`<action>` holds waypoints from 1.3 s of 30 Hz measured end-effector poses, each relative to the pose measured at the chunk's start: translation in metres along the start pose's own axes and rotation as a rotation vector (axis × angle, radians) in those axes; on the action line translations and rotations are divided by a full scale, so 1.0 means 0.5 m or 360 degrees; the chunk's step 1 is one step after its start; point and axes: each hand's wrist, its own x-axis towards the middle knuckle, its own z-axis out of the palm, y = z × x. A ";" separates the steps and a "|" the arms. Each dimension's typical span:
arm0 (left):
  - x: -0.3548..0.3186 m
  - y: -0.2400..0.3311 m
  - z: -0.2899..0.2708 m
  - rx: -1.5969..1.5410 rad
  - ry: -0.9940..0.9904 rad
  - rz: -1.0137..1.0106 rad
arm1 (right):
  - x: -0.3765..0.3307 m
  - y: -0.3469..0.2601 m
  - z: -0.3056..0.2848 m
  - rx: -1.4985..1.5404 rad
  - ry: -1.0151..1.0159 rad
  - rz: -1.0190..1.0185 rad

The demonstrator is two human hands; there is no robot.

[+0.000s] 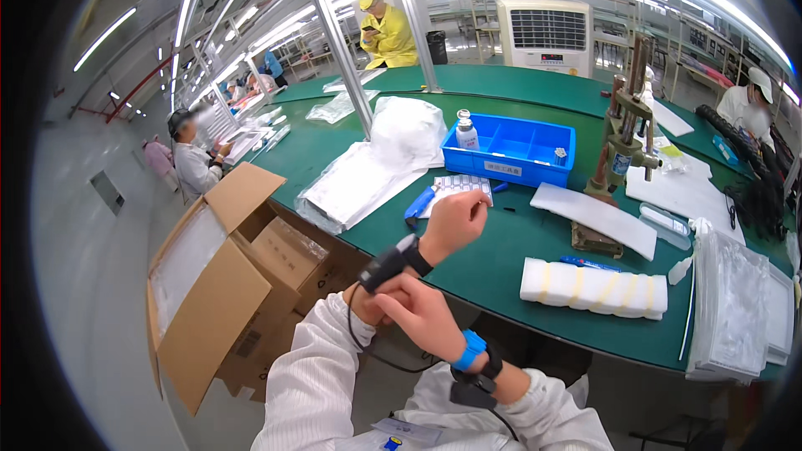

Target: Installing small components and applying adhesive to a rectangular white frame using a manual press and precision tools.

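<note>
My left hand (455,224) is held over the near edge of the green table, its fingers curled into a loose fist with nothing visible in it. A black device on a strap (391,264) is round my left wrist, with a cable hanging from it. My right hand (422,316) crosses over the left forearm. Its fingers close round my left wrist (361,307), just below the black device, and the fingertips are partly hidden. On my right wrist are a blue band (472,351) and a black strap device (478,384).
On the green table (493,271) are a blue divided bin (510,169) with a bottle (466,132), a hand press (614,159), a white foam bundle (593,288) and plastic-wrapped sheets (359,184). An open carton (213,317) stands left. Other people work farther off.
</note>
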 end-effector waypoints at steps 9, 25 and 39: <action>-0.021 0.069 0.032 -0.0844 -0.0410 -0.0495 | -0.141 -0.096 -0.055 -0.0953 0.0028 -0.0762; 0.036 0.053 0.202 -0.0914 -0.1234 0.0138 | -0.268 -0.304 -0.250 -0.2443 0.0275 -0.0641; 0.007 -0.002 0.266 -0.1330 -0.1200 0.0415 | -0.523 -0.188 -0.597 -0.1946 0.1302 -0.0018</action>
